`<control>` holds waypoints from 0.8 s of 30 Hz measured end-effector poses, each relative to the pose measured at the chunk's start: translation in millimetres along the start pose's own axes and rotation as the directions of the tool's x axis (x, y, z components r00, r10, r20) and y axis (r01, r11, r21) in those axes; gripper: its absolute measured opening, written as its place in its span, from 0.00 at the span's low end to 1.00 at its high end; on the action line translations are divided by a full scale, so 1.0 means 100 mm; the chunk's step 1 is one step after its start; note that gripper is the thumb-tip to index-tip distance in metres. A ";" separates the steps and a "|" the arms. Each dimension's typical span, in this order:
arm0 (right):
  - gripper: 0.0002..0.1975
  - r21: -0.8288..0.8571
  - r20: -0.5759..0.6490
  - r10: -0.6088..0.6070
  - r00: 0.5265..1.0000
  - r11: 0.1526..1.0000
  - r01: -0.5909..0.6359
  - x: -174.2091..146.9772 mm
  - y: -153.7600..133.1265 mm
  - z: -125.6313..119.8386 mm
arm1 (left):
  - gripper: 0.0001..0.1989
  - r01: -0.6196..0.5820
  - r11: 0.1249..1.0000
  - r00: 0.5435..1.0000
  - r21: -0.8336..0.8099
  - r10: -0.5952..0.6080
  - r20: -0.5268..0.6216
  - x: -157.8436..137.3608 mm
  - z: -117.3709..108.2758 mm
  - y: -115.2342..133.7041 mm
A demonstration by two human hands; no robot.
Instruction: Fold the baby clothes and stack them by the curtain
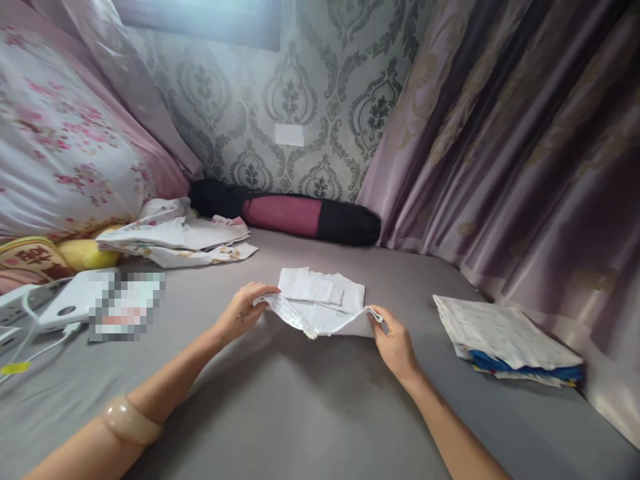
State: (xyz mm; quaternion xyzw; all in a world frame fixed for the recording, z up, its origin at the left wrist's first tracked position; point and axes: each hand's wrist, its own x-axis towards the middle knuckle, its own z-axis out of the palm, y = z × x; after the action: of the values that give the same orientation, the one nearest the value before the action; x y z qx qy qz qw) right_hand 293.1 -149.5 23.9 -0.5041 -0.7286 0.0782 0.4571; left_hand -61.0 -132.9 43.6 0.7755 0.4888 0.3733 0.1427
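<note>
I see the cloth [326, 311] left of the stack [510, 333], the left hand [244, 311] and right hand [398, 341] each pinching its raised near edge; uneven pulling could, I judge, skew it and disturb the folds on top.

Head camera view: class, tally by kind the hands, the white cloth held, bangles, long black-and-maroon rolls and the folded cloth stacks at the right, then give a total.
Hands: 2, left hand and right hand
White cloth held: 1
Bangle: 1
Black-and-maroon roll: 1
Folded cloth stack: 1
Total: 6
</note>
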 end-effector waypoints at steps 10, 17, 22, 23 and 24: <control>0.19 -0.015 -0.206 0.041 0.978 0.999 -0.045 0.33 0.16 0.29 | 0.19 0.028 0.997 0.984 0.073 -0.015 -0.180 0.33 0.18 -0.01; 0.17 -0.074 -0.283 0.022 0.959 0.996 -0.045 0.47 0.33 0.48 | 0.18 0.071 0.993 0.966 0.091 -0.046 -0.255 0.50 0.31 -0.07; 0.16 -0.115 -0.286 0.047 0.957 0.990 -0.083 0.56 0.43 0.58 | 0.18 0.138 0.985 0.962 0.108 -0.107 -0.251 0.61 0.44 -0.17; 0.16 -0.128 -0.270 0.057 0.961 0.987 -0.095 0.58 0.45 0.59 | 0.18 0.152 0.982 0.961 0.112 -0.121 -0.248 0.63 0.47 -0.20; 0.16 -0.144 -0.250 0.068 0.966 0.984 -0.107 0.60 0.46 0.60 | 0.17 0.166 0.979 0.960 0.117 -0.134 -0.244 0.65 0.50 -0.24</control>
State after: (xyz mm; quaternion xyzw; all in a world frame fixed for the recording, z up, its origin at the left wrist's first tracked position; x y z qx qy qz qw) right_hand 274.6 -58.3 -2.1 -0.5760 -0.6478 -0.0215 0.4981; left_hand -24.8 -57.8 24.7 0.6943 0.5840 0.4164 0.0585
